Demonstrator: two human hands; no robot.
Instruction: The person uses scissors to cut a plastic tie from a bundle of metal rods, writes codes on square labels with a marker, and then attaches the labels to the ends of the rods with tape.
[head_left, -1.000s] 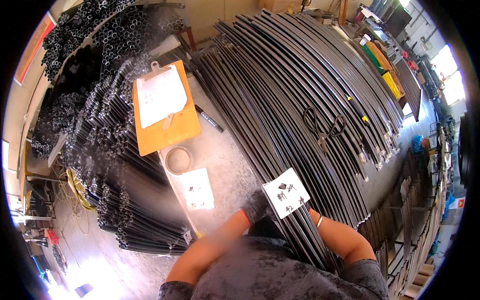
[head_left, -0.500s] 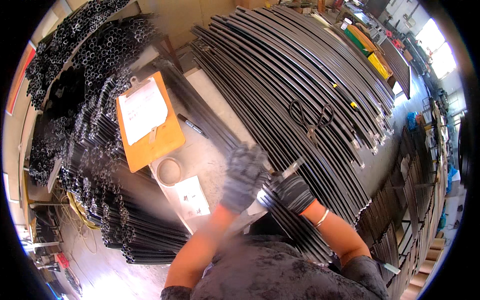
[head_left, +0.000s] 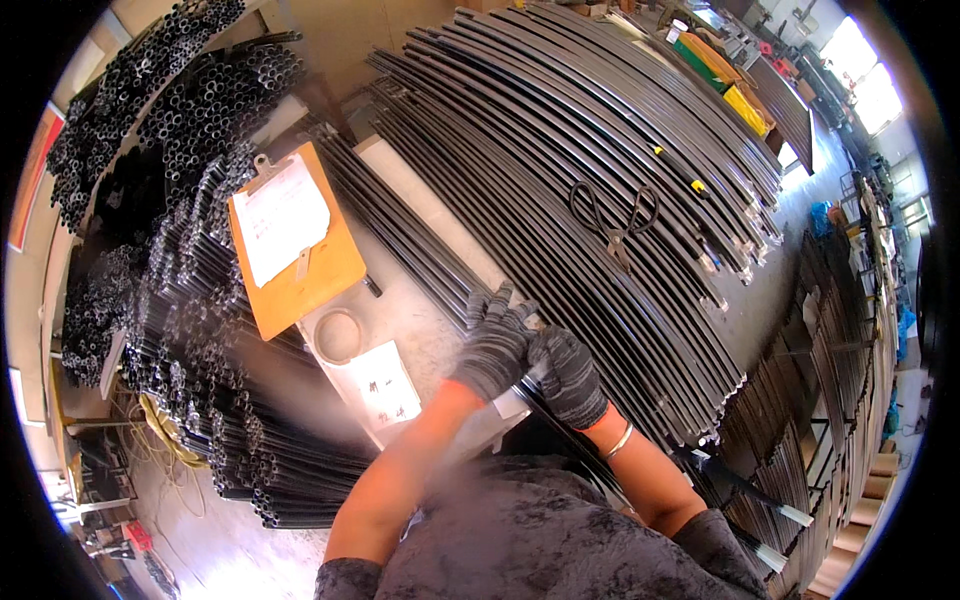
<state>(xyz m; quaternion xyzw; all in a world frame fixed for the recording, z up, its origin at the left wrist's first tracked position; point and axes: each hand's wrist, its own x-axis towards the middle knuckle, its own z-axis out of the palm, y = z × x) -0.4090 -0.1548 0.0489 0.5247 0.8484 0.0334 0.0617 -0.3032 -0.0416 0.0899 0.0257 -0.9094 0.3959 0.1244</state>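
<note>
Dark metal tubes (head_left: 408,262) lie in a narrow bundle on the pale worktable (head_left: 430,342), running from the far left toward me. My left hand (head_left: 492,345), in a grey-and-black striped knit glove, rests on the near part of this bundle with its fingers stretched out and apart. Close beside it is my right hand (head_left: 570,378), gloved alike, its fingers curled closed. Whatever the right hand grips is hidden by the glove. Near tube ends continue beneath my hands toward my body. Black-handled scissors (head_left: 615,225) lie on the wide layer of dark tubes (head_left: 560,150) ahead of my right hand.
An orange clipboard (head_left: 345,262) with white paper lies to the left, a dark marker end (head_left: 373,287) showing at its edge. Closer are a tape roll (head_left: 338,336) and a handwritten paper slip (head_left: 385,385). Stacked tubes (head_left: 225,330) fill the left side. Pale-tipped tubes (head_left: 797,515) stick out at lower right.
The blurred tubes on the worktable now look still. My left hand's fingers have spread out. The marker has shifted toward the clipboard and is partly covered. The strip beside my right hand is gone from sight.
</note>
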